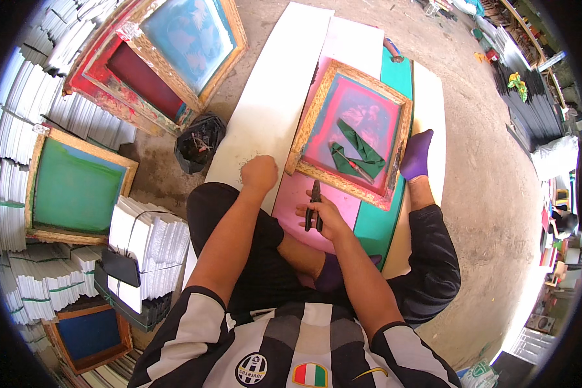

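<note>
A wooden screen-printing frame with light-blue mesh (189,40) overlaps a red-stained frame (145,79) at upper left. Near them, a black plastic bag (200,143) sits open on the concrete floor (488,220). Lower down, a green-meshed frame (77,189) leans before tied bundles of white sheets (10,123). A black flat rectangular object (120,268) rests against a strapped white stack (158,249); below stands a dark-blue-meshed frame (88,333). At right, a yellow-and-green bundle (517,85) lies by dark stacked sheets (533,119).

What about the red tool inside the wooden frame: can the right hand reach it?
Probably yes: nothing seems to cover the red tool, and only the near edge of the wooden frame lies between it and the right hand. The black pliers in that hand might hamper its grip.
</note>
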Demonstrator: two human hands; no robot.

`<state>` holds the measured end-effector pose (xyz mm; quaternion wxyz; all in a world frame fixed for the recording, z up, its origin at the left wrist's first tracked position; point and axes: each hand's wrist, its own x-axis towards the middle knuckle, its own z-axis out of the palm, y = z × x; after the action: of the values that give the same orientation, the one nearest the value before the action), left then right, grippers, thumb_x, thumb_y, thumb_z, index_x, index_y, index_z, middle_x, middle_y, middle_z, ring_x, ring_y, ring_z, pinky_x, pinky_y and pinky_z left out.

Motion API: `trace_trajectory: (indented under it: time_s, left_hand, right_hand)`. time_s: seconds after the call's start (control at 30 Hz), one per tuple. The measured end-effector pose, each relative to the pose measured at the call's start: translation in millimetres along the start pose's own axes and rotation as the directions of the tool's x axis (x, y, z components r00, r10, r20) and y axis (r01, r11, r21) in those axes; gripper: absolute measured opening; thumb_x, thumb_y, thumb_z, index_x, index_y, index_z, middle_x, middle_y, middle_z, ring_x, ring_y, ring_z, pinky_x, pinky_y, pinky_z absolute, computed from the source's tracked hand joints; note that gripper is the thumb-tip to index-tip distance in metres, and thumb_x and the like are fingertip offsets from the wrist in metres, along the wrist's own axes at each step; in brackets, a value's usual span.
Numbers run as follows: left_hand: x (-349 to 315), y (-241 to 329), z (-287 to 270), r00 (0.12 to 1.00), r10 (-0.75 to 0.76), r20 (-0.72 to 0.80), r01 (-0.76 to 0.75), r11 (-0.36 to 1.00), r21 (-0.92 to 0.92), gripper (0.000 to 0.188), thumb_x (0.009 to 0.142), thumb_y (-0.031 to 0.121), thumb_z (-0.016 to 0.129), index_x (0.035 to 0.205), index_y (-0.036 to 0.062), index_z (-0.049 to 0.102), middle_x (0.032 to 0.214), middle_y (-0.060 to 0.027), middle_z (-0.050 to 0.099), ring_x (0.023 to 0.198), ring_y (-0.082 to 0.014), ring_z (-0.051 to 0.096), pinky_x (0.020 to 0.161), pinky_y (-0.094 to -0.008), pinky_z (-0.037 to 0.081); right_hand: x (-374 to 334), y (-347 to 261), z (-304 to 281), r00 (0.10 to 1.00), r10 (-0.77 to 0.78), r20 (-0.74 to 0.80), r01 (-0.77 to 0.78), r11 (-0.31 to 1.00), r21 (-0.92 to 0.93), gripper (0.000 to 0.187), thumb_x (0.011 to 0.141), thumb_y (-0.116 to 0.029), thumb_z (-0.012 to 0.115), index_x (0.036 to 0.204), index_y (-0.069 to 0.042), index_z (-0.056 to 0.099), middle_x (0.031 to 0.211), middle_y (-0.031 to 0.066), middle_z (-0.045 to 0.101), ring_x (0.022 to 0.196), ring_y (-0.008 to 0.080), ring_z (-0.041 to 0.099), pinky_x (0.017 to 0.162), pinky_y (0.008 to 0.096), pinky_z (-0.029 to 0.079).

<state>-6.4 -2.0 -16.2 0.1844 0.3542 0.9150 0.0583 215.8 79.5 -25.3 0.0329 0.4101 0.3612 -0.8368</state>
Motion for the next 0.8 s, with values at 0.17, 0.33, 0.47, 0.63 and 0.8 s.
trace_trajectory:
  time_s: [0.17, 0.33, 0.47, 0.63, 0.8]
  left_hand:
    - [1, -10, -12, 0.985, -0.169, 0.016, 0.17, 0.984, -0.045, 0.02, 0.088, 0.026, 0.07, 0.096, 0.01, 0.08, 0.098, -0.0186, 0.076, 0.094, -0.0363, 0.074, 0.083, -0.0453, 0.058]
    - [-1, -8, -16, 0.978, -0.206, 0.043, 0.209, 0.976, -0.06, 0.021, 0.088, 0.02, 0.069, 0.1, 0.0051, 0.076, 0.104, -0.0197, 0.075, 0.099, -0.0359, 0.073, 0.083, -0.0447, 0.059]
    - [1, -10, -16, 0.968, -0.244, 0.063, 0.248, 0.967, -0.058, 0.026, 0.088, 0.02, 0.068, 0.105, 0.0029, 0.075, 0.108, -0.0209, 0.074, 0.102, -0.0368, 0.072, 0.086, -0.0456, 0.058]
    - [3, -12, -16, 0.956, -0.28, 0.087, 0.285, 0.957, -0.052, 0.028, 0.088, 0.023, 0.069, 0.107, 0.003, 0.074, 0.111, -0.0199, 0.074, 0.104, -0.0361, 0.072, 0.086, -0.0448, 0.058]
    - [-3, -4, -22, 0.962, -0.243, 0.123, 0.252, 0.966, -0.063, 0.039, 0.086, 0.038, 0.075, 0.106, 0.0047, 0.075, 0.109, -0.0177, 0.074, 0.103, -0.0347, 0.072, 0.086, -0.0451, 0.058]
  right_hand:
    - [9, -7, 0, 0.994, 0.006, -0.108, -0.01, 0.999, -0.034, 0.062, 0.093, -0.01, 0.056, 0.151, -0.005, 0.035, 0.107, 0.0159, 0.065, 0.097, 0.0294, 0.068, 0.077, 0.0468, 0.058]
    - [15, -12, 6, 0.984, -0.023, -0.179, 0.014, 0.998, -0.055, 0.055, 0.092, -0.006, 0.054, 0.144, 0.002, 0.038, 0.093, 0.0128, 0.062, 0.081, 0.0249, 0.066, 0.072, 0.0403, 0.058]
    - [19, -14, 12, 0.962, -0.059, -0.267, 0.031, 0.994, -0.108, 0.033, 0.091, -0.003, 0.054, 0.122, 0.004, 0.047, 0.083, 0.0097, 0.058, 0.071, 0.0213, 0.061, 0.064, 0.0371, 0.055]
    - [20, -20, 18, 0.953, -0.039, -0.299, -0.007, 0.988, -0.152, 0.013, 0.089, -0.004, 0.055, 0.1, -0.001, 0.048, 0.08, 0.008, 0.055, 0.065, 0.0198, 0.056, 0.057, 0.0369, 0.049]
    - [29, -14, 16, 0.946, -0.038, -0.323, -0.023, 0.983, -0.18, 0.016, 0.088, -0.005, 0.055, 0.103, -0.001, 0.05, 0.079, 0.0079, 0.054, 0.063, 0.0189, 0.054, 0.053, 0.0357, 0.046]
